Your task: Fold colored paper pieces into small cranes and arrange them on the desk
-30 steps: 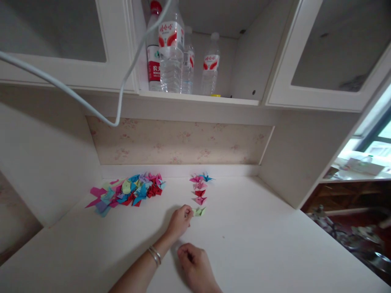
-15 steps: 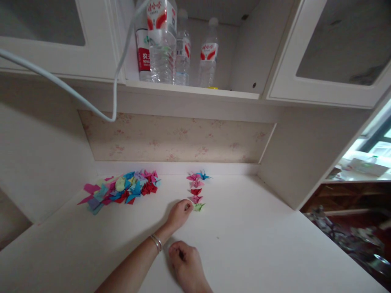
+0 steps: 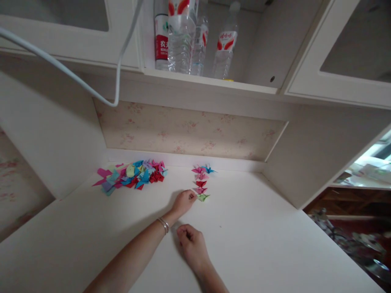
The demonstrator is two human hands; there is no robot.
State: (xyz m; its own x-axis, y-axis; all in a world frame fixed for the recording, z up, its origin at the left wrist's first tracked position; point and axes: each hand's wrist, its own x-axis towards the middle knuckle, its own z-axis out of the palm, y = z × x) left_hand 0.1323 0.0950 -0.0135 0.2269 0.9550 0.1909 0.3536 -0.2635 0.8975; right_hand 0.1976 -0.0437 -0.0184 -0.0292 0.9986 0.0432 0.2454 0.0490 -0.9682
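My left hand point(image 3: 184, 202), with bracelets at the wrist, rests on the white tabletop point(image 3: 259, 240). Its thumb and finger are closed in a pinch on the left tip of a light green paper crane point(image 3: 203, 197). That crane is at the near end of a column of several paper cranes. Directly behind it are a pink crane point(image 3: 200, 190) and a red crane point(image 3: 201, 184); a blue crane point(image 3: 209, 169) sits at the far end. Closer to me, my right hand point(image 3: 192, 246) is curled into a loose fist on the table, with nothing visible in it.
A heap of folded coloured paper point(image 3: 143, 175) lies at the back left. Overhead, a shelf point(image 3: 210, 83) holds several plastic bottles point(image 3: 225, 51). A white cable point(image 3: 70, 75) hangs in front at the upper left. Side panels point(image 3: 308, 154) border the table's back.
The camera view has shifted, so the table and shelf appear higher and a little to the right. The left hand keeps its pinch at the green crane, and the right fist stays nearby.
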